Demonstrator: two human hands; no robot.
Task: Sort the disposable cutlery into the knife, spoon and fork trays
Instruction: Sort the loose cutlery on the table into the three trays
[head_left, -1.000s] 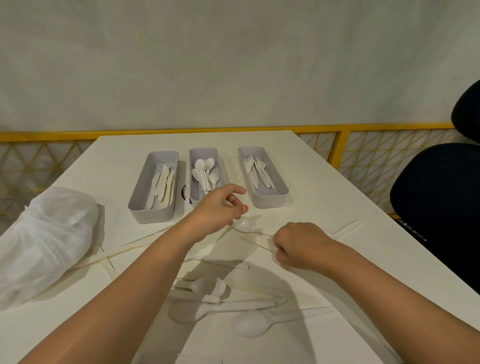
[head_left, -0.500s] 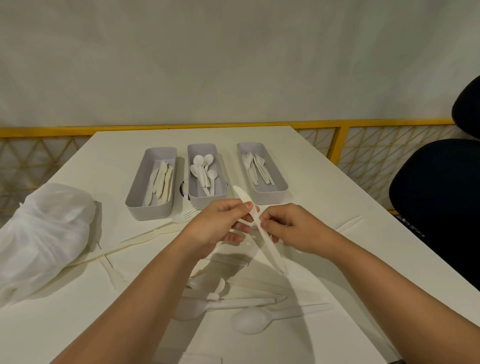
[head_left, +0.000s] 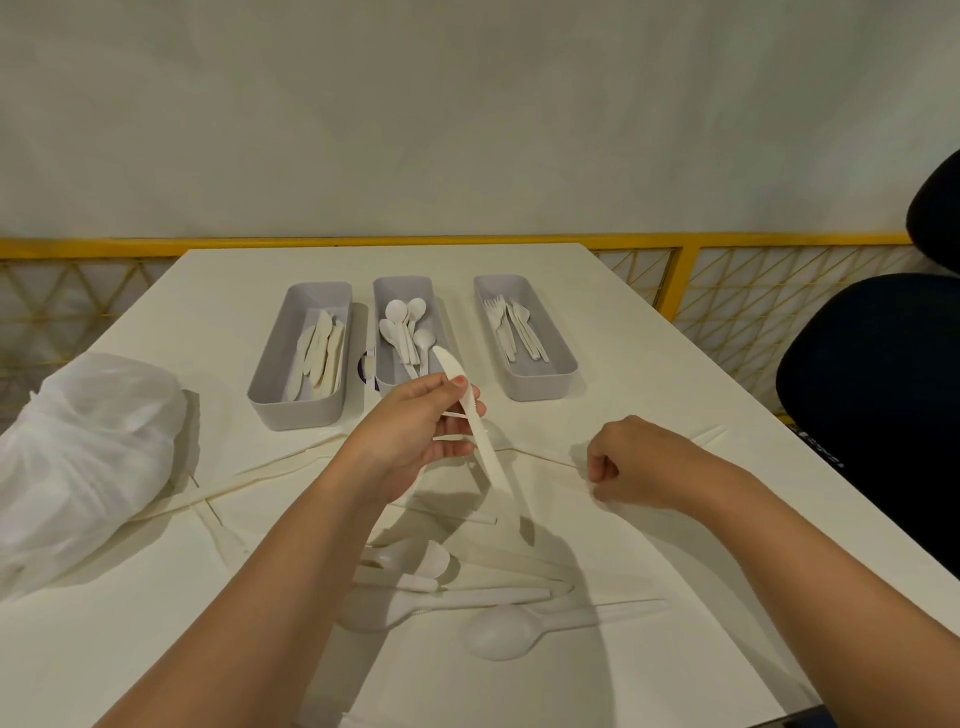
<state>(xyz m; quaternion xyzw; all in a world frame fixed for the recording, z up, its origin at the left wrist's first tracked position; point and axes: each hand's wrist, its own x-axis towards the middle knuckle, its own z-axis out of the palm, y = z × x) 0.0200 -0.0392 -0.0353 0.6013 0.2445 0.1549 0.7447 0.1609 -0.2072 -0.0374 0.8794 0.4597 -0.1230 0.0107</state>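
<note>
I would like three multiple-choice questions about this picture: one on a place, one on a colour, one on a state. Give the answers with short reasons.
1. Which tray holds the spoons? A left; B middle; C right.
2. What colour is the railing? A yellow; B red; C blue.
3. What is the left hand doing? A lying flat; B holding a fork; C holding a knife.
Answers: B, spoon bowls show in the middle tray; A, its top bar is yellow; C, its fingers grip a white knife.
</note>
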